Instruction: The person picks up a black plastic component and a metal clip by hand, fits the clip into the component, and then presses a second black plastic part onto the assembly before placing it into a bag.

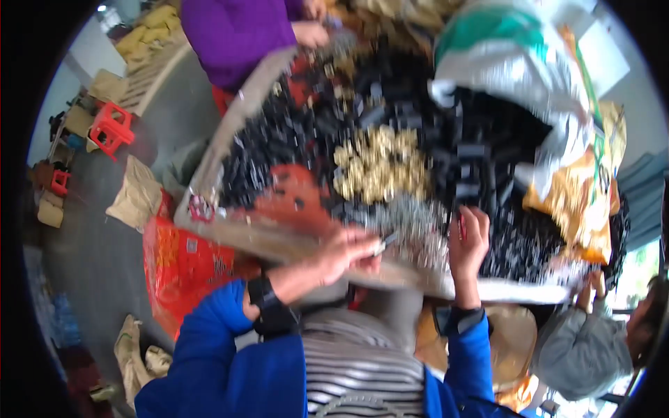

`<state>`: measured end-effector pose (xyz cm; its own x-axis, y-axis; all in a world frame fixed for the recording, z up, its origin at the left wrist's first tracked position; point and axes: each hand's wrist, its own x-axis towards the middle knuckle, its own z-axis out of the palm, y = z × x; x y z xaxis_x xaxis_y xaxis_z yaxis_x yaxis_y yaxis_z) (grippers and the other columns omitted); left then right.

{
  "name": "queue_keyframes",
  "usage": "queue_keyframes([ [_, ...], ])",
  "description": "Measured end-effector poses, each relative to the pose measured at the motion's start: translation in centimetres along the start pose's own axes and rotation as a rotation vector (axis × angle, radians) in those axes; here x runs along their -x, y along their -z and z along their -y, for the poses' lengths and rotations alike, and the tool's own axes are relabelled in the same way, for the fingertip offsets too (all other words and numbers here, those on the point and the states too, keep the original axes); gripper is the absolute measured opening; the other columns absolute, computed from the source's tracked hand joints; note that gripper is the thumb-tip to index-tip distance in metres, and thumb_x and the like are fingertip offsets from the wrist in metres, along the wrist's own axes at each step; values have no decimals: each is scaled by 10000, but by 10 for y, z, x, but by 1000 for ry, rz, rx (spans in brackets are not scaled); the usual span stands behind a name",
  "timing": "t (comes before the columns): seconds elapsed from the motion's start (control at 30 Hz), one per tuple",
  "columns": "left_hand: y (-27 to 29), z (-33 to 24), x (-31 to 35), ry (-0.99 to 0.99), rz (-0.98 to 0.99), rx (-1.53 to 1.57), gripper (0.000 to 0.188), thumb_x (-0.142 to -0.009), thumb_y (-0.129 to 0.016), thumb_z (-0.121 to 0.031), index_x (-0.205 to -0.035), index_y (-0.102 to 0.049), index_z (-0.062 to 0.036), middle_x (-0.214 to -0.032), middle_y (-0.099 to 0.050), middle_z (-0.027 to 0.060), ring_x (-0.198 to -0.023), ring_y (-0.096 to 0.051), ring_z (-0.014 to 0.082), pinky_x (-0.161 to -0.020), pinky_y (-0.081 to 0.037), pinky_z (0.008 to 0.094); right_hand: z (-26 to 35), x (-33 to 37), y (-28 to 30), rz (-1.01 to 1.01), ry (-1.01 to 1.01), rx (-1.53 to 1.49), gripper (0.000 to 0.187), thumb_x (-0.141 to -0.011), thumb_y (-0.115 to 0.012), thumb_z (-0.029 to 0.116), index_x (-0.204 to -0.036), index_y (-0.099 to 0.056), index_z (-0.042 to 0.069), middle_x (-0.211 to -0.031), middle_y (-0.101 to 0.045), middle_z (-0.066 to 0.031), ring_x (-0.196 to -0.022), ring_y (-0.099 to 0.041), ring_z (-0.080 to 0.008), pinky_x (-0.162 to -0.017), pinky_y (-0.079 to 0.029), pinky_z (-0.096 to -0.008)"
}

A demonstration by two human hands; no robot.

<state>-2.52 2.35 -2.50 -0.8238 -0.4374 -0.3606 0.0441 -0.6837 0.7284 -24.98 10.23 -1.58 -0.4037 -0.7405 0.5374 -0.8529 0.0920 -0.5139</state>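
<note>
1. Left hand [341,255]: fingers are pinching a small grey piece [389,238], which is poking out past the fingertips; blurry.
2. Right hand [471,245]: fingers are curling round a slim red item [462,226]; kind unclear.
3. Silver pieces [419,226] are lying between the two hands' fingers.
4. Brass-coloured pile [383,166] is sitting beyond left fingers.
5. Black parts [481,161] are spreading beyond right fingers.
6. Worktop [265,239] is carrying the piles, its pale rim running just left of left fingers.
</note>
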Motion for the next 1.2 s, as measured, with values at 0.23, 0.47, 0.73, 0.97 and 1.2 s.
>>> queue_keyframes([
  [0.23, 10, -3, -20, 19, 28, 19, 222, -818, -476, -175, -971, -512, -18, -796, -561, 56, -717, -558, 133, -617, -463, 239, -58, -27, 0, -20, -37, 149, 367, -675, -546, 52, -1028, -457, 3, -1028, -416, -200, -922, -436, -349, -787, -382, -359],
  [0.47, 14, -10, -25, 29, 2, 109, 227, -804, -507, -183, -989, -458, -59, -845, -557, 59, -747, -560, 129, -642, -464, 237, -88, -34, -8, -195, -83, 197, 263, -680, -543, 56, -914, -446, -14, -986, -426, -178, -899, -437, -353, -775, -384, -370],
  [0.73, 4, -10, -1, -7, -31, 77, 224, -790, -528, -191, -964, -443, -77, -845, -557, 68, -750, -561, 147, -655, -457, 243, -85, -29, 21, -201, -336, -16, 191, -753, -518, 103, -897, -430, 12, -916, -458, -98, -784, -485, -210, -634, -393, -255],
  [0.97, -8, -1, 27, -72, -67, 91, 208, -797, -508, -147, -976, -447, -61, -835, -555, 83, -745, -563, 169, -645, -469, 252, -8, -24, 70, -405, -511, -1166, 223, -811, -455, 165, -985, -465, 26, -1033, -476, -115, -735, -478, -154, -574, -401, -238],
  [1.2, -11, -15, 27, -135, -38, 98, 166, -792, -505, -144, -908, -492, -25, -832, -564, 96, -703, -564, 160, -621, -474, 240, 42, 5, 32, 413, -829, -1706, 345, -835, -374, 203, -1129, -402, 26, -993, -511, -136, -642, -480, -132, -506, -386, -231],
])
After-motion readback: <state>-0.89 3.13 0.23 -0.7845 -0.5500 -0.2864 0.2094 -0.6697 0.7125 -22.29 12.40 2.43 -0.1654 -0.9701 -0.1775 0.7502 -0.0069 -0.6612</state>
